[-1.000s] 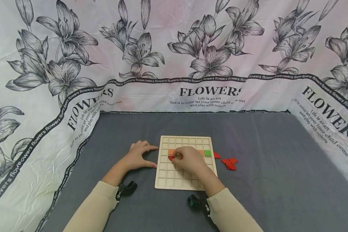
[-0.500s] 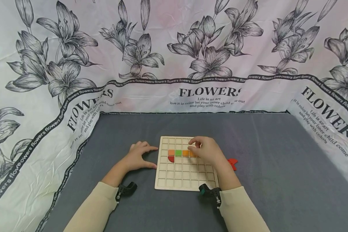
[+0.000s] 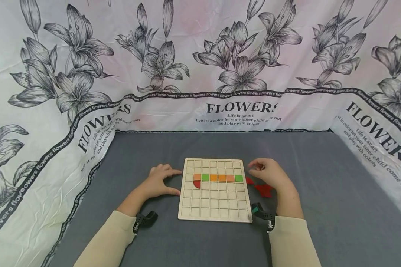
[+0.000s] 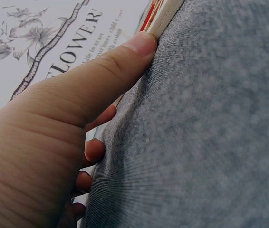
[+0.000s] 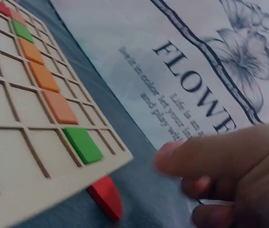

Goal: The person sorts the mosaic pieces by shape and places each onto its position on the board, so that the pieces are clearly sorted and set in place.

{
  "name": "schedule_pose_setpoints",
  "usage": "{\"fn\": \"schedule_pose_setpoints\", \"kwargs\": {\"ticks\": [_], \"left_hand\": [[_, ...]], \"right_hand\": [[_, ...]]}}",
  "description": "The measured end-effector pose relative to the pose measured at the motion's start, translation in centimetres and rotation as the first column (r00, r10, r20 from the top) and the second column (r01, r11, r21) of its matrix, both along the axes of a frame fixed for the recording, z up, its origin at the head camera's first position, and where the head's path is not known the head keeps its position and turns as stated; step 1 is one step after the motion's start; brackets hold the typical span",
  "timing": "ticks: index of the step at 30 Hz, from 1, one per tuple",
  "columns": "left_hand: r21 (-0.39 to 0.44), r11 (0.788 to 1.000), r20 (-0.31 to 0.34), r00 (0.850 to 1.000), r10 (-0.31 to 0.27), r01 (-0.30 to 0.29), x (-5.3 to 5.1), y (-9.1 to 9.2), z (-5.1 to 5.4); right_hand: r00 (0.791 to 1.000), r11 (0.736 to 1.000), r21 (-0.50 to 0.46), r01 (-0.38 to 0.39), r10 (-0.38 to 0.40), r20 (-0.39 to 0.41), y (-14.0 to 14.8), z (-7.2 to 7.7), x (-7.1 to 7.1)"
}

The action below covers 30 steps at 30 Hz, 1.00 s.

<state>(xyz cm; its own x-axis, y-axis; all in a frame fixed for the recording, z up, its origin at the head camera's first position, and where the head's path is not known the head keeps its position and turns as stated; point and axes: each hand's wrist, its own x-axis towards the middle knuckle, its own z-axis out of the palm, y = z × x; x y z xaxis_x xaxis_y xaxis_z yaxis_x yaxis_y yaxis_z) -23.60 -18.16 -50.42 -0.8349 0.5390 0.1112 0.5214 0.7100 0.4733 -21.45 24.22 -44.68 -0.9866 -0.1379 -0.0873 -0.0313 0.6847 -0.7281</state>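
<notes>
Right hand (image 3: 272,173) moved off board (image 3: 214,203) | cloth (image 3: 169,113): "FLOWERS", "Life is an art"

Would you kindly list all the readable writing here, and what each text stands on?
"FLOWERS": floral cloth, large, repeated
"Life is an art": same cloth, below
"live it in color let your inner child come out": same cloth, broken by folds
"and play with colors": same cloth
"flowers flowers flowers": the cloth's dark band, partly too small to read
No writing shows on the grid board.

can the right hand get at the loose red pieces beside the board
Probably yes: the right hand seems to hold nothing and is close to the red pieces, with nothing seen in between.
</notes>
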Motion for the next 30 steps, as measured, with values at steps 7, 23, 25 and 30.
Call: {"fn": "schedule_pose_setpoints", "kwargs": {"ticks": [7,23,25,30], "left_hand": [[-0.003,1.000,0.005,1.000,0.003,-0.003,0.0,0.0,-0.1],[-0.003,1.000,0.006,1.000,0.004,-0.004,-0.1,0.0,-0.2],[-0.003,1.000,0.007,1.000,0.005,-0.005,-0.1,0.0,-0.2],[0.000,1.000,0.012,1.000,0.006,-0.006,-0.1,0.0,-0.1]], "right_hand": [[0.984,0.998,0.001,-0.062,0.061,0.166,1.6,-0.6,0.5],[0.990,0.990,0.141,-0.028,0.008,0.143,0.0,-1.0,0.3],[0.992,0.989,0.149,-0.015,-0.004,0.125,0.1,-0.9,0.2],[0.996,0.983,0.176,0.043,-0.056,0.069,0.6,-1.1,0.0]]}}
